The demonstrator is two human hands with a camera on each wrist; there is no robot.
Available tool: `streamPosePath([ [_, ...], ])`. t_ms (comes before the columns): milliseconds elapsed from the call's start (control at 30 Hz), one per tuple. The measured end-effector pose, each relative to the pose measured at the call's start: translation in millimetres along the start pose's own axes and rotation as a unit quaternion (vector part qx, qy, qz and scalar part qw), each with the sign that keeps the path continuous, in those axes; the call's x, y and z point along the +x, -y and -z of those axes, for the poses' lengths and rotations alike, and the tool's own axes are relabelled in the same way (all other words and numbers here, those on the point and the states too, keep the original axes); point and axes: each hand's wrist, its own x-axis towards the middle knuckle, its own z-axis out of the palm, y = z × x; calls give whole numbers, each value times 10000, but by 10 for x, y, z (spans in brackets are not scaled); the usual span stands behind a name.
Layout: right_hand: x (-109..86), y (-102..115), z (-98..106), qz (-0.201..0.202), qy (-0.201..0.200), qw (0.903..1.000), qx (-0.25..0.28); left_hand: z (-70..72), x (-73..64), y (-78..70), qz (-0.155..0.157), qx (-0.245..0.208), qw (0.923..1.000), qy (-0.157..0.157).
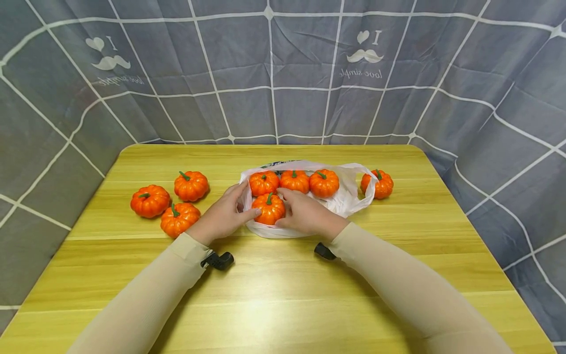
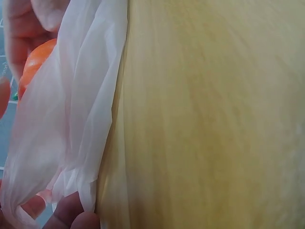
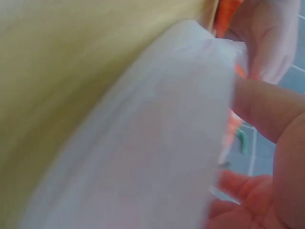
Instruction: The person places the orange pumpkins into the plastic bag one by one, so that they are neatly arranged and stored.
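Observation:
A white plastic bag (image 1: 276,231) lies spread on the wooden table with several small orange pumpkins with green stems in its mouth. The nearest pumpkin (image 1: 269,209) sits between both hands. My left hand (image 1: 223,214) holds the bag's left edge, its thumb reaching to that pumpkin's left side. In the left wrist view, fingers (image 2: 71,212) curl at the bag's folds. From the right, my right hand (image 1: 307,214) grips the same pumpkin, thumb at its lower side and fingers over its upper right. The bag's film hides part of the grip in the right wrist view.
Left of the bag, three pumpkins (image 1: 191,186) sit in a cluster, one right beside my left wrist. Another pumpkin (image 1: 383,184) rests at the right, partly behind a bag handle (image 1: 369,189). A grey checked curtain (image 1: 305,113) hangs around the table's back and sides.

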Motion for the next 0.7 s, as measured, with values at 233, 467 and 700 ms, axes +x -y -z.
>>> streamPosePath([
  [233, -230, -13, 350, 170, -553, 9982, 182, -4, 2, -4, 19, -39, 10000, -69],
  [467, -482, -170, 815, 69, -1812, 9810, 688, -7, 11, -21, 85, 0, 10000, -40],
  [700, -637, -669, 1224, -517, -2722, 9579, 750, -9, 19, -35, 177, 15, 9998, -7],
])
